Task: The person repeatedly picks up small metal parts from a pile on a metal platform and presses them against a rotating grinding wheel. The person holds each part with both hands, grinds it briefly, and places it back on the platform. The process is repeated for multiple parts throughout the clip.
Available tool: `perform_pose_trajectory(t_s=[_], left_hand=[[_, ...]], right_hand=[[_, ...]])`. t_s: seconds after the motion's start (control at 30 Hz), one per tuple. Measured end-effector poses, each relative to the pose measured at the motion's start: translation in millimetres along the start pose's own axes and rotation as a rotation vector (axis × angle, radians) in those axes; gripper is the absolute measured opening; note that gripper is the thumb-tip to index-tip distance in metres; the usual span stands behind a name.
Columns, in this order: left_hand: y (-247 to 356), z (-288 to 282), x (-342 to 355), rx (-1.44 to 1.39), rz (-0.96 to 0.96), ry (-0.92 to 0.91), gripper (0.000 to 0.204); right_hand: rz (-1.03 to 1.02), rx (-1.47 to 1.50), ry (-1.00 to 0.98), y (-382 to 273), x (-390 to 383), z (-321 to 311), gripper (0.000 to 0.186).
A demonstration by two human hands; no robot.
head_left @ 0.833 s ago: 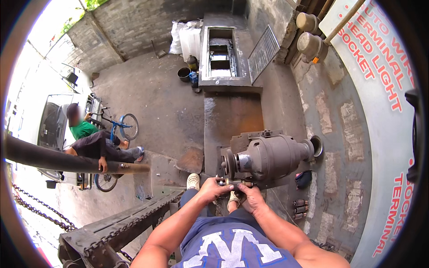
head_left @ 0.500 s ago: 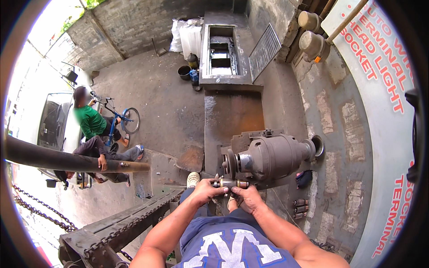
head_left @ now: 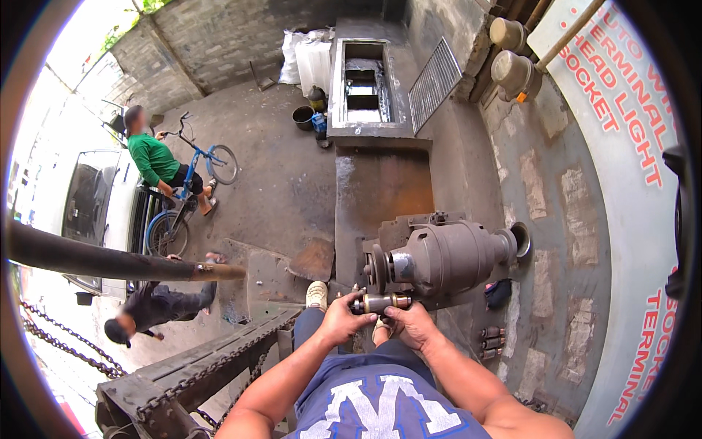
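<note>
A short metal cylinder (head_left: 379, 303) with dark ends and brass-coloured bands lies level between my two hands, in front of my body. My left hand (head_left: 338, 320) is closed round its left end, with the thumb along the near side. At the right end, my right hand (head_left: 414, 326) grips it the same way. Just beyond stands a big grimy motor-like machine (head_left: 452, 256), with a round disc (head_left: 376, 268) and a shiny shaft at its left side. The cylinder is near that disc; whether they touch, I cannot tell.
Several similar cylinders (head_left: 492, 342) lie right, below a dark bag (head_left: 498, 293). A chain-draped steel beam (head_left: 197, 358) and thick pipe (head_left: 110, 256) are left. Beyond are one person with a blue bicycle (head_left: 194, 164), another in dark clothes (head_left: 157, 314), and a concrete tank (head_left: 336, 88).
The cylinder has shifted slightly, still in both hands. The person in green has moved farther away with the bicycle. The person in dark clothes has come nearer, below the pipe.
</note>
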State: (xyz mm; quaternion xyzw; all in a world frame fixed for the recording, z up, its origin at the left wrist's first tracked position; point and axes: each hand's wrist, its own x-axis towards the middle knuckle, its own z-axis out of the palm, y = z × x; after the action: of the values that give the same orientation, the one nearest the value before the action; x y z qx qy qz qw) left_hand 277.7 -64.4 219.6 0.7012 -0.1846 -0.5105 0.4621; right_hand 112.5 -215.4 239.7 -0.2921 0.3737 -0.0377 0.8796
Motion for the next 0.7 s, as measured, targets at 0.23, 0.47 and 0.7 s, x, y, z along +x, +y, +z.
perform_pose_trajectory(t_s=[0.23, 0.47, 0.7], left_hand=[[0, -12, 4, -0.072, -0.081, -0.038, 0.082], [6, -13, 18, 0.121, -0.094, -0.141, 0.077], [2, -25, 21, 0.053, -0.112, -0.144, 0.075]], right_hand=[[0.012, 0.033, 0.028, 15, 15, 2, 0.022], [-0.005, 0.063, 0.211, 15, 9, -3, 0.021], [0.086, 0.099, 0.186, 19, 10, 7, 0.019]])
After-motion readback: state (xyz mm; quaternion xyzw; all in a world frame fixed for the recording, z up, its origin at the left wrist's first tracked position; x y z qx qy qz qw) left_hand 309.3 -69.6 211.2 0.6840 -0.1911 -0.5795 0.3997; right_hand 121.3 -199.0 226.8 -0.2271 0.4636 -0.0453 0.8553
